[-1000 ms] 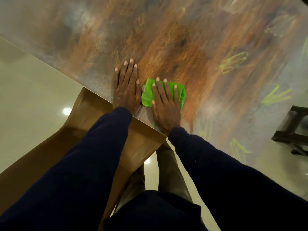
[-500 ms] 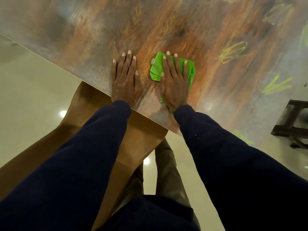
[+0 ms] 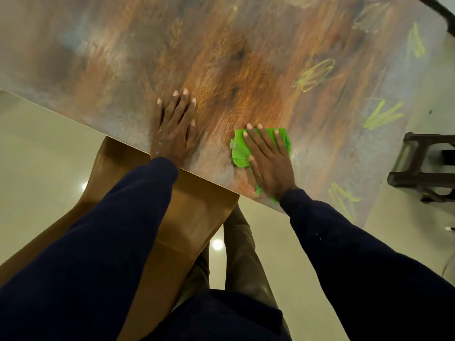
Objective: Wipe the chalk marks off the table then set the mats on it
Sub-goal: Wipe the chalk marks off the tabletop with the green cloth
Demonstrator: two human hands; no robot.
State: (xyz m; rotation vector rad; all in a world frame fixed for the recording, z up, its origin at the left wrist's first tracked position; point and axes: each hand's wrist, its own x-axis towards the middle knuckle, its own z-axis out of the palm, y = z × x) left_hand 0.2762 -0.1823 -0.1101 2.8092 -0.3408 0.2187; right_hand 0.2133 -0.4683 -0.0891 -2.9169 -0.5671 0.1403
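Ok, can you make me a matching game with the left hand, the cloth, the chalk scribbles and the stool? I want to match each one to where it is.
1. left hand
2. green cloth
3. chalk marks
4. dark stool

A. on the floor beside the table
B. under the right hand
C. flat on bare wood, holding nothing
D. on the tabletop, right of the cloth

Pairs: 1-C, 2-B, 3-D, 4-A

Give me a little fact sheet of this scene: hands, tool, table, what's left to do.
left hand: flat on the table, near its edge
right hand: pressing flat on the cloth
cloth: green, on the table
chalk marks: yellow scribbles right of the cloth, not yet wiped
mats: none in view
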